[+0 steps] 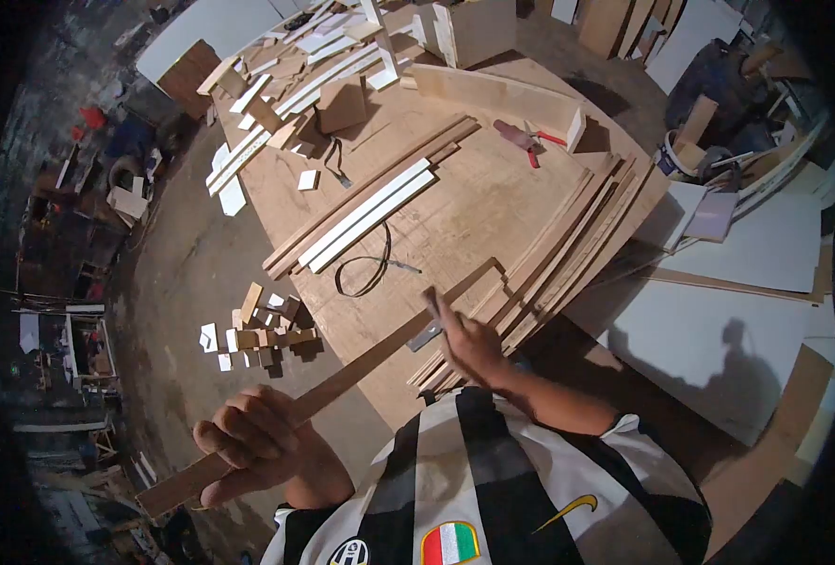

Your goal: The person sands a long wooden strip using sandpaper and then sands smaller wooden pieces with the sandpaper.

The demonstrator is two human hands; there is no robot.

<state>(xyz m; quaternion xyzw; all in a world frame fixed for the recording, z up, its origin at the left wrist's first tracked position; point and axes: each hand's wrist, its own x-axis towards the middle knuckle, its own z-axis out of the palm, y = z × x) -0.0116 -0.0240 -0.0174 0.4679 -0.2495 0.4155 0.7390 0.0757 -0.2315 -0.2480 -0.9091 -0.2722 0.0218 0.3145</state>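
A long, thin wooden strip point(351, 374) runs diagonally from the lower left up to the workbench. My left hand point(257, 443) is closed round it near its lower end. Over the bench's near edge, my right hand point(469, 341) grips a small brown block point(431, 303), just beside the strip. What the block is made of I cannot tell. A grey metal piece point(424, 337) lies under the strip, close to my right hand. Several long wooden strips point(568, 245) lie bunched along the bench's right side.
The workbench point(474, 207) holds white strips point(370, 215), a black looped cable point(365, 273), red-handled pliers point(534, 149) and a long raised board point(493, 92). Small wood blocks point(257, 339) stand left of the bench. White panels point(681, 330) lie at the right.
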